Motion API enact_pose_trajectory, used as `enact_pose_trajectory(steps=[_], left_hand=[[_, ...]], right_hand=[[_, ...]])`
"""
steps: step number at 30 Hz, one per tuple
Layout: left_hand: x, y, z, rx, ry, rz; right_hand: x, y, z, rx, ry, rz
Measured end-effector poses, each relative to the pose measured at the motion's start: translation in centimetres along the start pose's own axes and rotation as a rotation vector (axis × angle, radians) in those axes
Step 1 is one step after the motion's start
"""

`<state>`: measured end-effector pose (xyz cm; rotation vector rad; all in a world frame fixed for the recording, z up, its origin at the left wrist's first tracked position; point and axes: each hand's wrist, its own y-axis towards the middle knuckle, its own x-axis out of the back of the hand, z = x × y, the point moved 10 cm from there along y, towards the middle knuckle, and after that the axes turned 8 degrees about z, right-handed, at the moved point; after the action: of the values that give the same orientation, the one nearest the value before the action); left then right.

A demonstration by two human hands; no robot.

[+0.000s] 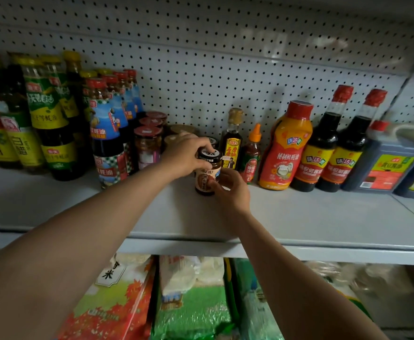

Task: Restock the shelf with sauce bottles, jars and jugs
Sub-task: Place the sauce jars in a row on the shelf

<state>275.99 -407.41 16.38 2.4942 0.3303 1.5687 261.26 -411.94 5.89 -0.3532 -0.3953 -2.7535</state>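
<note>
White pegboard (225, 69) backs a grey metal shelf (299, 217) stocked with condiments. A small jar (207, 176) with a black lid stands upright on the shelf, near its middle and forward of the back row.

The left hand (185, 157) grips the jar from above, fingers curled round the lid. The right hand (230, 187) holds the lower body of the jar from the right side, thumb and fingers pinching the label area. Both forearms reach in from the lower edge of the view.

Left of the jar stand tall dark bottles with green and yellow labels (46, 114), then bottles with blue labels and red caps (108, 123), then a row of red-lidded jars (148, 143) running toward the pegboard. Just behind the left hand are two flat brown lids (182, 130); what they cover is hidden.

Right of the jar, in order: a slim amber bottle (233, 141) with a brown cap, a small red bottle with an orange nozzle (251, 155), a red and orange squeeze bottle (285, 148), two dark bottles with red foil caps (323, 148), and a dark jug (392, 163) with a handle and a red cap. A second jug is cut off at the right edge.

Below the shelf lie bagged goods: a bag with red maple leaves (110, 305) and a green bag (193, 307).
</note>
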Motion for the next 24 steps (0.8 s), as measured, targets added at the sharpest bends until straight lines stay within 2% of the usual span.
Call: enact_pose_trajectory(steps=[3,9,15,24], left_hand=[[0.4,0.4,0.4,0.001,0.064,0.032],[0.2,0.9,0.8,0.067,0.100,0.148],[0.6,1.1,0.3,0.043,0.189,0.160],[0.2,1.7,0.6,0.039,0.287,0.180]], right_hand=[[-1.1,1.0,0.1,0.002,-0.052,0.086],[-1.8,1.8,-0.5,0.003,0.024,0.174],[-3.0,2.5,-0.4,0.000,-0.002,0.243],[-3.4,3.3,-0.9,-0.009,-0.075,0.234]])
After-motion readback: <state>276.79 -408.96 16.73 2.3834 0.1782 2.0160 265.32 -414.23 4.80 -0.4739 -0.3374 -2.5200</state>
